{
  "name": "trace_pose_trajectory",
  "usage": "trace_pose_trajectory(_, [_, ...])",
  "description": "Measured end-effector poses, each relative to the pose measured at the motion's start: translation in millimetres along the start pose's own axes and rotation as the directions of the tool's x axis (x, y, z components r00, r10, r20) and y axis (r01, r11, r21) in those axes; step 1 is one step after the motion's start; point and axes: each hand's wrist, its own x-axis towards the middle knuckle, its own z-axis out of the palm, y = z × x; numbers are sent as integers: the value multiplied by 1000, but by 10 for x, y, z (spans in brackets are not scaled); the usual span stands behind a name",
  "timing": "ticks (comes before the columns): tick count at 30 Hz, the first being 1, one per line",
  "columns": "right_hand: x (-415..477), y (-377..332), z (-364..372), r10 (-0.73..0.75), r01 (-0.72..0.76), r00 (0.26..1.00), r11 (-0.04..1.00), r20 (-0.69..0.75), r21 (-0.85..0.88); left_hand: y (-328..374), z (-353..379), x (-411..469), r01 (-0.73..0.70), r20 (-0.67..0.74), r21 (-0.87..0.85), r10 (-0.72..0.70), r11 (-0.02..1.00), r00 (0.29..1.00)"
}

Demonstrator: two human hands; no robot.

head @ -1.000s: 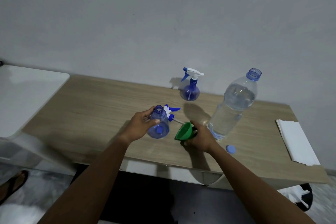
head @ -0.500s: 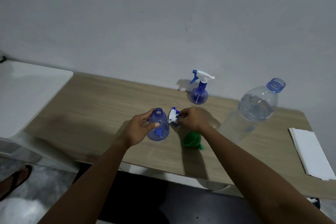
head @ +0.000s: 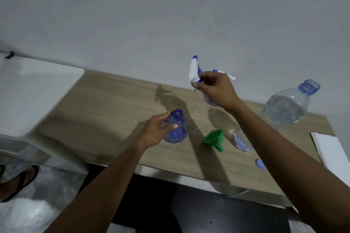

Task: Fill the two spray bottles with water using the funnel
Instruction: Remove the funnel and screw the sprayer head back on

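Left hand (head: 155,131) wrapped around the open-necked spray bottle (head: 175,127), upright mid-table (head: 106,104) with bare wood stretching left to the edge. Green funnel (head: 214,138) on its side just right of it, untouched. Right hand (head: 216,89) raised, fingers (head: 203,83) pinching the detached sprayer head (head: 194,70), hiding most of the second spray bottle (head: 209,101); uncapped water bottle (head: 286,108) near the right edge.
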Motion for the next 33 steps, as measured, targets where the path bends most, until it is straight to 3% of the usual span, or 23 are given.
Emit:
trace_pose_trajectory(2, [-134, -312, -143, -95, 98, 995, 984, -26, 150, -1, -10, -8, 5, 9, -5, -5, 1000, 1000])
trace_pose_trajectory(5, [-340, -592, -266, -169, 172, 985, 960, -34, 222, -33, -35, 1, 17, 10, 1, -17, 1000, 1000])
trace_pose_trajectory(11, [-476, -678, -161, -196, 195, 980, 929, -29, 314, -28, -19, 9, 9, 7, -1, -9, 1000, 1000])
trace_pose_trajectory(25, [-508, 230, 415, -32, 33, 944, 999, 328, 2, 6, -7, -31, -9, 25, -51, 10, 999, 1000])
trace_pose_trajectory(33, [-418, 273, 392, -64, 128, 907, 984, 416, -127, -33, -23, -26, -18, 35, -33, 19, 999, 999])
